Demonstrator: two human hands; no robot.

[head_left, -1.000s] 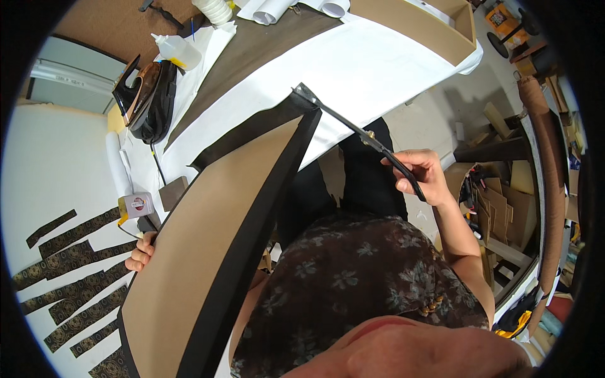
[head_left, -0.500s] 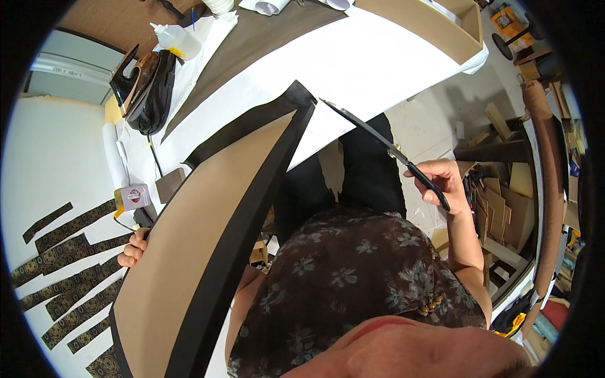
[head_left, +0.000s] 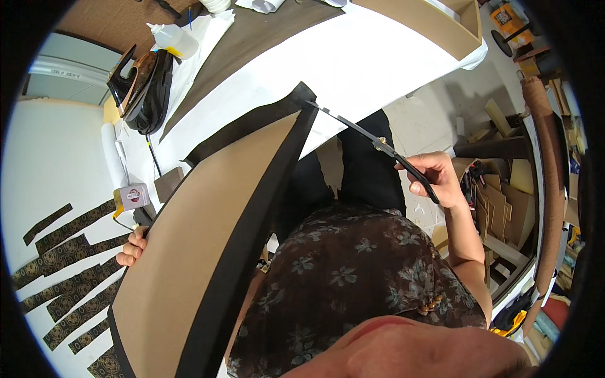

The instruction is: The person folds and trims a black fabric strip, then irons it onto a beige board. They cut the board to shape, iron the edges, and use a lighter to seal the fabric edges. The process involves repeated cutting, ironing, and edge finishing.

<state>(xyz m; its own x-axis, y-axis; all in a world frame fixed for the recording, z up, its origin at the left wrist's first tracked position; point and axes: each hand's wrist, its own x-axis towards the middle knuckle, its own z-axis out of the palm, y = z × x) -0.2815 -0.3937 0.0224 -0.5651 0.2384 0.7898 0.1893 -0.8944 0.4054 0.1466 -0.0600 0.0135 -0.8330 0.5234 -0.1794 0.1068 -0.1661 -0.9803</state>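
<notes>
My left hand (head_left: 133, 246) grips the left edge of a large tan board (head_left: 211, 208), its fingers curled over the rim and the thumb hidden. Black covering material (head_left: 249, 132) borders the board, with a loose flap standing out past its far edge. In my right hand (head_left: 438, 179) is a pair of long scissors (head_left: 384, 145) with black handles, the fingers wrapped round them. The blade tips touch the far corner of the black material. Whether the blades are parted is hard to make out.
On the white table stand a black iron (head_left: 148, 91), a glue bottle (head_left: 173, 41) and a small box (head_left: 133, 197). Several patterned dark strips (head_left: 66, 252) lie at the left. A wooden tray (head_left: 435, 28) sits far right; board offcuts (head_left: 498, 208) are stacked at the right.
My right hand has moved left with the scissors, bringing the tips onto the corner of the black material. The board has shifted slightly; my left hand keeps its hold.
</notes>
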